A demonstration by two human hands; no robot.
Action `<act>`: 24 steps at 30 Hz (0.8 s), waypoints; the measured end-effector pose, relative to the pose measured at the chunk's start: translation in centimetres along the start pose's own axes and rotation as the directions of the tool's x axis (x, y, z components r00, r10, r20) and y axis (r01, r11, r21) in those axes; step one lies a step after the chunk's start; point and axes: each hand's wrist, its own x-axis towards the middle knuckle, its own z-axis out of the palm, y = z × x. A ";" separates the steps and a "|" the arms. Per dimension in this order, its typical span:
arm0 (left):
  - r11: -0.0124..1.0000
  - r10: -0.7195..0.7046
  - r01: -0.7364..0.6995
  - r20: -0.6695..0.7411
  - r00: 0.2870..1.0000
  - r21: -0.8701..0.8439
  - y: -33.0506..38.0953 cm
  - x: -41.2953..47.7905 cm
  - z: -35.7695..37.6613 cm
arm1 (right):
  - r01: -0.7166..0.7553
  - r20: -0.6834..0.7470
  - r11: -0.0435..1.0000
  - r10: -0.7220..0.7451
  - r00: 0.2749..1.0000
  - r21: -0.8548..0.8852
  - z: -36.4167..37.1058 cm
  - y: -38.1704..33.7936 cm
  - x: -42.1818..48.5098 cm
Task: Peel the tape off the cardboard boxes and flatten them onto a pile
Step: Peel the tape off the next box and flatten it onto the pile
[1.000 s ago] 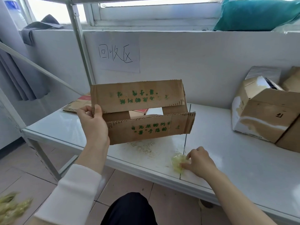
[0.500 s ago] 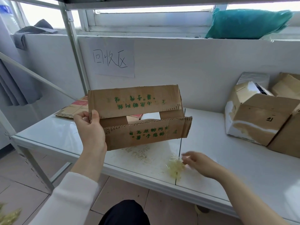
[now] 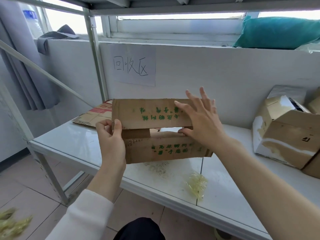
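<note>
- A person stands at a white shelf [image 3: 69, 141] and holds a brown box [image 3: 155, 116] up in front of them, above the shelf top.
- The box faces the camera with two long flaps, one above the other, with a gap between them. Green print on both flaps reads upside down.
- The left hand [image 3: 110, 141] grips the box's left edge: thumb on the front of the upper flap, fingers curled round behind.
- The right hand [image 3: 199, 122] lies flat against the right part of the box, fingers straight and spread apart, holding nothing. Its thumb sits at the gap between the flaps.
- A crumpled wad of clear yellowish tape [image 3: 196, 185] lies on the shelf near its front edge, below the box and apart from it.
- Flattened cardboard [image 3: 93, 116] lies at the back left of the shelf, behind the box.
- More boxes [image 3: 284, 135] stand at the right end of the shelf, well apart from the hands.
- A paper sign [image 3: 133, 66] with handwritten characters is stuck to the white wall behind.
- More tape scraps [image 3: 12, 224] lie on the tiled floor at lower left.
</note>
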 end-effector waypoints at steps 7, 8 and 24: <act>0.998 -0.015 0.004 0.168 0.986 0.064 0.5 -1.6 -1.1 | 0.001 -0.169 0.994 0.018 0.985 0.111 -2.9 -0.4 -0.1; 0.991 -0.003 -0.019 0.163 0.987 0.130 0.4 -2.1 -0.9 | 0.005 -0.170 0.997 0.009 0.985 0.079 -3.1 -0.6 -0.3; 0.925 0.136 -0.143 0.045 0.990 0.351 0.1 -2.8 -1.9 | -0.445 -0.032 0.521 0.674 0.738 0.729 4.2 -1.7 -4.9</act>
